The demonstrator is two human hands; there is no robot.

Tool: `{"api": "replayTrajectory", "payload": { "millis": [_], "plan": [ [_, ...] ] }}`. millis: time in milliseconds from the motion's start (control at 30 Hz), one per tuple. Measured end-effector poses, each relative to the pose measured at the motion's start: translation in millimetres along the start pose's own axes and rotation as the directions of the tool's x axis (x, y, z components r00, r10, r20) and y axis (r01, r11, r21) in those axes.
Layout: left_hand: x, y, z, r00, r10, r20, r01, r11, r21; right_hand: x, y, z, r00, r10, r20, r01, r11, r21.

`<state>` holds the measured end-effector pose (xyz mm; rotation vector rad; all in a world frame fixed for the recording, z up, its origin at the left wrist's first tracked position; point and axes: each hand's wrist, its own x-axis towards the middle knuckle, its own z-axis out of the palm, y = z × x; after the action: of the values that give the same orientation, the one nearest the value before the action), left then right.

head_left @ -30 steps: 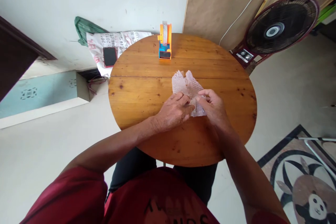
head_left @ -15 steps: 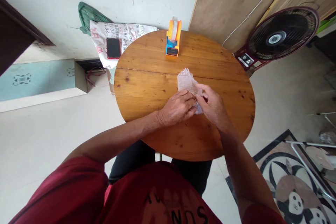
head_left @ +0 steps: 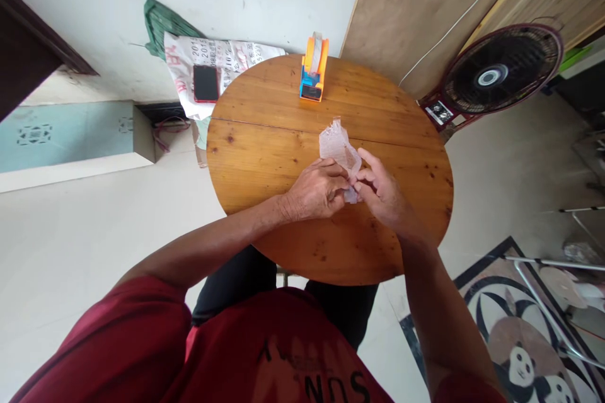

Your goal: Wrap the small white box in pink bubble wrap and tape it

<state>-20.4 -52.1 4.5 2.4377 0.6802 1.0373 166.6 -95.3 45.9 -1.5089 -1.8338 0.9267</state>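
Note:
A piece of bubble wrap (head_left: pixel 334 142), whitish and see-through, lies over the middle of the round wooden table. My left hand (head_left: pixel 322 187) is closed on its near left part, fingers curled and the back of the hand facing up. From the right, my right hand (head_left: pixel 380 192) pinches the wrap's near right edge between thumb and fingers, close to the left fingertips. The wrap's near end pokes out below the fingers, and its far end is ragged. Whether anything is folded inside it I cannot tell.
An orange and blue tape dispenser (head_left: pixel 312 69) with a tape roll stands at the table's (head_left: pixel 265 94) far edge. Beyond the left edge, a dark phone (head_left: pixel 206 84) lies on a printed white sack (head_left: pixel 182 69). A fan (head_left: pixel 492 77) stands at the right.
The wrap's right side has lifted and curled inward beside my right fingers. Both hands stay on it, with only small finger shifts. The whole view has shifted slightly.

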Motion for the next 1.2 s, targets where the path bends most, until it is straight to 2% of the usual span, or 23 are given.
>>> {"api": "replayTrajectory", "payload": {
  "millis": [100, 200, 367, 500, 600, 667, 800, 900, 1033, 1133, 1200],
  "plan": [
    [-1.1, -0.7, 1.5, 0.998, 0.020, -0.055, -0.025, 0.996, -0.084, -5.0, 2.6, 1.9, 0.999, -0.028, 0.033, 0.027, 0.998, 0.048],
    [-2.7, -1.2, 1.6, 0.998, -0.006, -0.069, -0.004, 0.990, -0.139, -7.4, 2.3, 3.3, 0.998, -0.029, 0.048, 0.029, 1.000, 0.007],
    [-4.2, -0.8, -1.3, 0.984, -0.149, -0.102, 0.121, 0.963, -0.242, -5.6, -0.4, 6.0, 1.000, -0.010, 0.024, 0.014, 0.985, -0.174],
    [-4.2, 0.5, -1.5, 0.963, -0.241, -0.121, 0.208, 0.949, -0.238, -1.8, -0.9, 6.2, 0.999, -0.036, 0.031, 0.043, 0.964, -0.262],
    [-2.3, 3.9, -0.7, 0.944, -0.317, -0.087, 0.298, 0.938, -0.176, 1.8, -0.8, 4.7, 0.996, -0.065, 0.054, 0.078, 0.948, -0.308],
    [1.6, 7.9, -1.5, 0.918, -0.397, -0.028, 0.388, 0.909, -0.152, 4.1, -1.0, 3.6, 0.995, -0.069, 0.071, 0.088, 0.944, -0.318],
    [13.7, 15.5, -4.3, 0.836, -0.538, 0.108, 0.546, 0.836, -0.056, 5.7, -0.3, 1.0, 0.993, -0.063, 0.098, 0.086, 0.963, -0.255],
    [19.1, 15.7, -2.3, 0.804, -0.581, 0.128, 0.587, 0.809, -0.021, 4.0, 2.5, -3.0, 0.991, -0.024, 0.135, 0.046, 0.986, -0.160],
    [17.0, 11.4, 3.2, 0.773, -0.622, 0.126, 0.633, 0.767, -0.105, -0.2, 7.2, -13.4, 0.975, -0.047, 0.219, 0.030, 0.996, 0.081],
    [15.6, 9.5, 2.7, 0.774, -0.611, 0.168, 0.633, 0.755, -0.172, -0.7, 12.7, -25.1, 0.988, -0.067, 0.139, 0.038, 0.979, 0.200],
    [16.5, 9.0, 0.4, 0.780, -0.594, 0.196, 0.625, 0.758, -0.185, 3.4, 17.3, -33.8, 0.997, -0.064, 0.033, 0.058, 0.986, 0.155]
  ]
}}
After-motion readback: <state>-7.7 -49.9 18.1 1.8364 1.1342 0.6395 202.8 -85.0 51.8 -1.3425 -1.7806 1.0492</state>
